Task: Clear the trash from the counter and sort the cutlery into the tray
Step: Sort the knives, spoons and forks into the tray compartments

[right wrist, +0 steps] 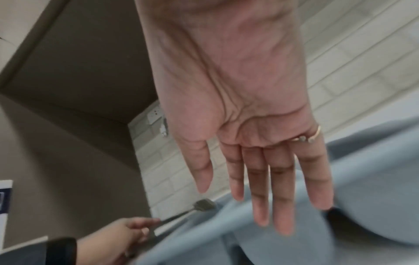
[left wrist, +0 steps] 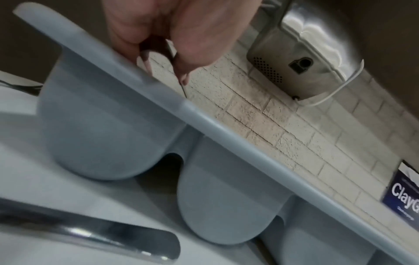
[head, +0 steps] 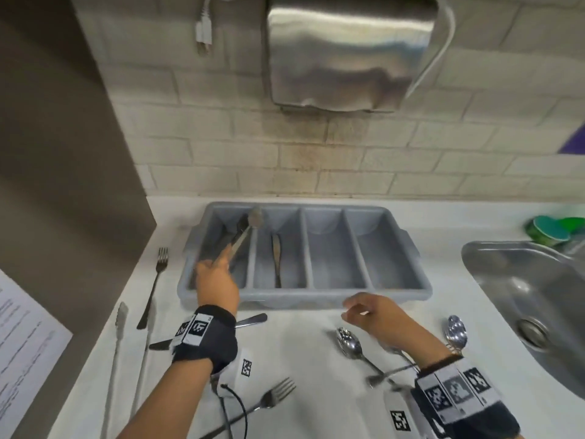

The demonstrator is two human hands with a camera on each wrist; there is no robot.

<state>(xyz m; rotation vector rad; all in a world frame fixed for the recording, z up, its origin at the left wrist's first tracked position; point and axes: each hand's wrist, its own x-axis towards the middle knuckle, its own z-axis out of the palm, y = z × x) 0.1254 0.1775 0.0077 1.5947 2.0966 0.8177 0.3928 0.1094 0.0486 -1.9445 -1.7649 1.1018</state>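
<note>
steel sink [head: 522, 289] right | green sponges [head: 552, 229] | wall dispenser [head: 348, 49]

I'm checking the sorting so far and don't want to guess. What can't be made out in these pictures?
- Head view: the left hand covers the near end of the tray's leftmost compartment.
- The utensil it pinches is motion-blurred; fork or spoon, I can't tell.
- Left wrist view: the tray's rim hides everything inside.
- Head view: the right hand and wrist cover part of the spoons.
</note>
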